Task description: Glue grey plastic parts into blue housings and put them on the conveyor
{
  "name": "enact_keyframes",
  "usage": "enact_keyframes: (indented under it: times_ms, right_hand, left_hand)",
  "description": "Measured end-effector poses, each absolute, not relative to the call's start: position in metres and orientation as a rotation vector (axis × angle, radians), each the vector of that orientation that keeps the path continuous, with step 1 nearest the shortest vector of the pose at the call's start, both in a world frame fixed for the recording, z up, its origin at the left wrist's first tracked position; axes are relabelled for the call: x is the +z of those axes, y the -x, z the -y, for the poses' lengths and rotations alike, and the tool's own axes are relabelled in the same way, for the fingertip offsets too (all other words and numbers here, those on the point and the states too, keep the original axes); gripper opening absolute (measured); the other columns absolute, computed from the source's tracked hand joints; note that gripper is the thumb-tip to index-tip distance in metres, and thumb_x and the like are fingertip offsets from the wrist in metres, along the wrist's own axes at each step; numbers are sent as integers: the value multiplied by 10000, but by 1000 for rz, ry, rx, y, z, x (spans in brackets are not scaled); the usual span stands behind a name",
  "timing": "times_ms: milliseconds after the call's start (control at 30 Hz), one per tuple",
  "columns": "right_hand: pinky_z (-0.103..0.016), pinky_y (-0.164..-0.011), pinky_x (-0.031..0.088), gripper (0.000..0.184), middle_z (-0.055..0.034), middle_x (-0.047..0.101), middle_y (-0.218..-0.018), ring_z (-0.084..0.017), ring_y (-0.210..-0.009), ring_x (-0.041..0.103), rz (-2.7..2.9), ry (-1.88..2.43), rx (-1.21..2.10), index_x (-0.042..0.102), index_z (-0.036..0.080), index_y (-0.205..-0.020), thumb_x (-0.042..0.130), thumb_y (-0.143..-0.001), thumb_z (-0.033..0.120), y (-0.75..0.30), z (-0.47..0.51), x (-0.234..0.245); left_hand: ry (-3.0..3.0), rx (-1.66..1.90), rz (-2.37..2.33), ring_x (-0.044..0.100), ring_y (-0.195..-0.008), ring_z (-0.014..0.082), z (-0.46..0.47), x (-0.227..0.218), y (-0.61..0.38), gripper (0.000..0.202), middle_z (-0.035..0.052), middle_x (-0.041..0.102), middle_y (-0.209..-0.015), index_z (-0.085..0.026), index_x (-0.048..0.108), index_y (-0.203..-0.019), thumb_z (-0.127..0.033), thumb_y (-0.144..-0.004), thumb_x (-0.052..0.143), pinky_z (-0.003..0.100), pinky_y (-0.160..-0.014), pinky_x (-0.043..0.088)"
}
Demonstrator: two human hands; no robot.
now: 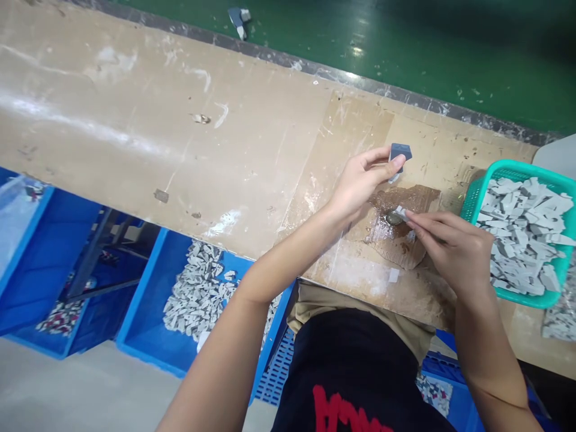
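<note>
My left hand [362,177] pinches a dark blue-grey plastic block [400,151] between thumb and fingers, raised over the table. A pale bit shows beneath the block. Lower and to the right, my right hand [450,243] holds a small light grey plastic piece [400,211] by its fingertips. That piece is at a small round dish [393,218] with a shiny, wet-looking content; I cannot tell if it touches. The dish rests on a torn, stained piece of brown cardboard [407,255].
A green basket [488,180] full of grey plastic pieces stands at the right. Blue bins [150,312] with more pieces sit below the table's near edge. The tan table [252,144] stretches left. A blue-and-grey part [238,23] lies on the green surface beyond.
</note>
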State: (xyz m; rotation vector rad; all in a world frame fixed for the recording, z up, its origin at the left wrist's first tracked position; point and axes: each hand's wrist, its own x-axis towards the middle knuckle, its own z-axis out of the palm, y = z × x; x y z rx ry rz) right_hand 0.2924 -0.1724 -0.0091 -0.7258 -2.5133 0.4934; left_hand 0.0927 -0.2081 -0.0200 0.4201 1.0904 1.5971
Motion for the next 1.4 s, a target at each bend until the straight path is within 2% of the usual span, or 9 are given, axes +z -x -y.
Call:
enact_keyframes:
  times_ms: [300,533,667,733,933,1167,1400]
  right_hand:
    - [-275,-751,604,240,-7,785,-950,-157,-838,741,2529,642,499,760,278,-1124,639,-944,176,-292,171,-12]
    - [-286,-738,591,252,-10,782,-942,-153,-817,724,2310,791,647,776,290,-1101,694,-902,159,-292,171,-6]
    - [-310,-685,578,261,1,762,-885,-152,-754,696,1969,927,805,780,331,-1085,732,-874,186,-295,168,0]
    - [-323,-664,574,257,4,747,-853,-150,-718,680,1864,927,863,780,339,-1081,728,-877,193,-296,166,2]
    - [-318,-666,560,284,8,737,-876,-144,-744,673,1859,868,882,774,369,-1091,710,-887,182,-301,163,2]
    - [-301,-676,540,363,5,740,-936,-148,-790,671,1921,808,841,765,389,-1118,699,-880,123,-302,165,2]
    - [-297,-682,549,408,-3,737,-921,-156,-810,680,2039,748,740,753,389,-1153,693,-872,99,-302,163,3]
  left_hand:
    - [-414,1559,-1075,671,-941,150,209,-13,-94,219,40,721,-929,-154,737,-894,-310,-753,796,273,-890,504]
    - [-489,1543,-1191,674,-861,136,207,-21,-96,284,57,744,-920,-154,737,-949,-331,-740,812,278,-831,517]
    - [-635,1442,-1271,677,-815,132,209,-20,-101,149,60,756,-887,-143,740,-884,-192,-746,768,301,-849,535]
    - [-692,1364,-1248,688,-815,139,210,-21,-106,144,63,760,-878,-141,746,-862,-159,-721,769,312,-854,542]
    - [-682,1223,-1142,723,-805,162,216,-21,-119,277,72,776,-881,-137,762,-895,-151,-628,831,357,-859,569]
    - [-642,1225,-1085,746,-797,181,216,-18,-119,357,62,786,-847,-132,766,-879,-161,-546,888,394,-892,590]
    - [-686,1282,-1057,754,-784,173,220,-14,-121,287,55,790,-834,-143,779,-866,-170,-595,872,348,-858,610]
